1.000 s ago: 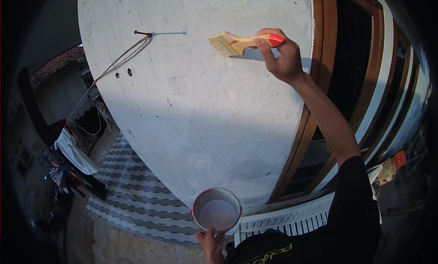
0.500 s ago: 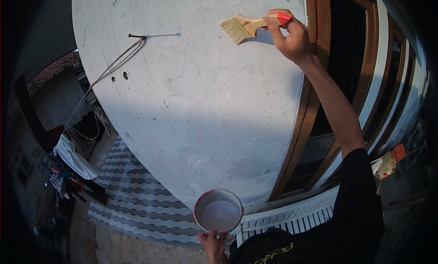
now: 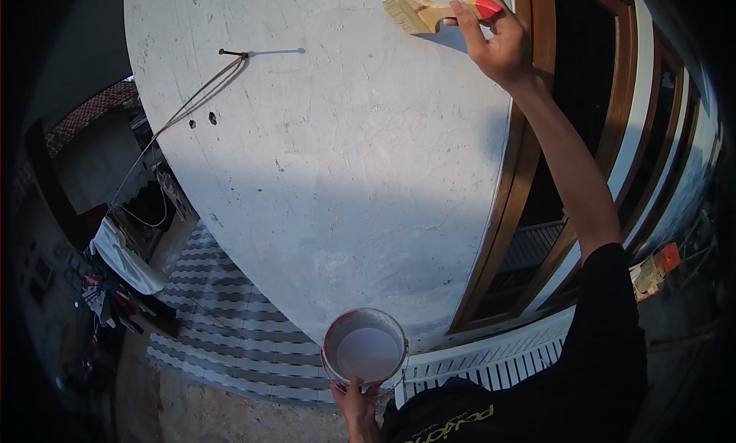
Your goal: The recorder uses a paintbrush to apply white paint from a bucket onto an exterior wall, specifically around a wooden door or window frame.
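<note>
High on the white, cracked wall [image 3: 330,136], close to the wooden frame, my right hand [image 3: 494,37] grips a wide paintbrush [image 3: 433,14] with a pale wooden, red-tipped handle. Its pale bristles point left and are at the wall's surface; whether they touch it, I cannot tell. At the bottom centre, my left hand [image 3: 353,405] holds a small bucket [image 3: 364,343] with white liquid inside and red stains on its rim. Left of the brush, a long nail [image 3: 231,52] sticks out of the wall with a cord [image 3: 199,94] looped over it, above two small holes.
Brown-framed windows [image 3: 583,121] run along the right, above a white slatted bench [image 3: 475,366]. A patterned tiled floor [image 3: 215,313] lies lower left, beside hanging cloths [image 3: 126,259]. Some objects with a red part [image 3: 667,255] sit at the far right.
My right hand and the brush have moved upward and to the right along the wall toward the top edge of the view. My left hand with the bucket has stayed in about the same place.
</note>
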Action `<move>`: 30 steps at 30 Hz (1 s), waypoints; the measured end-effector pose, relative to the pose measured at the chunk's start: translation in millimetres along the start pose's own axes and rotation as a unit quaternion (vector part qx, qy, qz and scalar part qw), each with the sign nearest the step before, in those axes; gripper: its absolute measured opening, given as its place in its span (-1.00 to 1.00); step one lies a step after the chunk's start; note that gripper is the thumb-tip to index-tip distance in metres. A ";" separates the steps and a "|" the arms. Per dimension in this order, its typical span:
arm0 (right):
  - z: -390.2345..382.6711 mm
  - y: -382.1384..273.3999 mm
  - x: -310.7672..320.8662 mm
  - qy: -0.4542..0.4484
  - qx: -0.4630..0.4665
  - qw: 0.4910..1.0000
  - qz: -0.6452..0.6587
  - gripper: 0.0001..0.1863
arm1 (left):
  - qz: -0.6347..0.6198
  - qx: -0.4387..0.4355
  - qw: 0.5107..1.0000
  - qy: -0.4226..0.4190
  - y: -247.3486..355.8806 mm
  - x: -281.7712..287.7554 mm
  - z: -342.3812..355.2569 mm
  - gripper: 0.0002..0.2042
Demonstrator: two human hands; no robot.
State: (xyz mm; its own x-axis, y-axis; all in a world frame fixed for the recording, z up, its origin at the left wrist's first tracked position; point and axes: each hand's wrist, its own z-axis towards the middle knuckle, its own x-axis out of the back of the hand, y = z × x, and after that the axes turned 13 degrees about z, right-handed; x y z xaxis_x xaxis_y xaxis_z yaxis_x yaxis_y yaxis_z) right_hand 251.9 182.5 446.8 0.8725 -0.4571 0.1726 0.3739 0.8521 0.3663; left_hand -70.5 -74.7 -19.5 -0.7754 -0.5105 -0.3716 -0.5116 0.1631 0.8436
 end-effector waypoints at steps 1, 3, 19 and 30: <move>-5.7 -14.8 -19.2 -0.008 0.008 1.000 0.020 -0.84 | 0.002 0.005 1.000 0.007 1.5 -0.5 -0.7 -0.45; -25.0 -46.3 -54.9 -0.104 -0.045 0.987 0.110 -0.81 | 0.002 0.014 1.000 0.017 0.7 3.0 -1.0 -0.45; -71.7 -36.2 -43.8 -0.127 -0.070 0.986 0.081 -0.79 | 0.005 0.013 1.000 0.015 1.9 10.4 -4.2 -0.48; -86.6 -41.6 -26.3 -0.121 -0.120 0.984 0.052 -0.82 | 0.009 0.010 1.000 0.005 5.7 14.9 -4.5 -0.48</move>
State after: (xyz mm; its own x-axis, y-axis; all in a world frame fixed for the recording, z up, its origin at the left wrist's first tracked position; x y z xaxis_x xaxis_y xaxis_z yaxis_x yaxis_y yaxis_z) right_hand 240.6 181.1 347.8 0.8204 -0.3868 0.4211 0.3754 0.9199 0.1136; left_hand -83.3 -85.2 -18.5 -0.7808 -0.5162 -0.3519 -0.5048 0.1895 0.8422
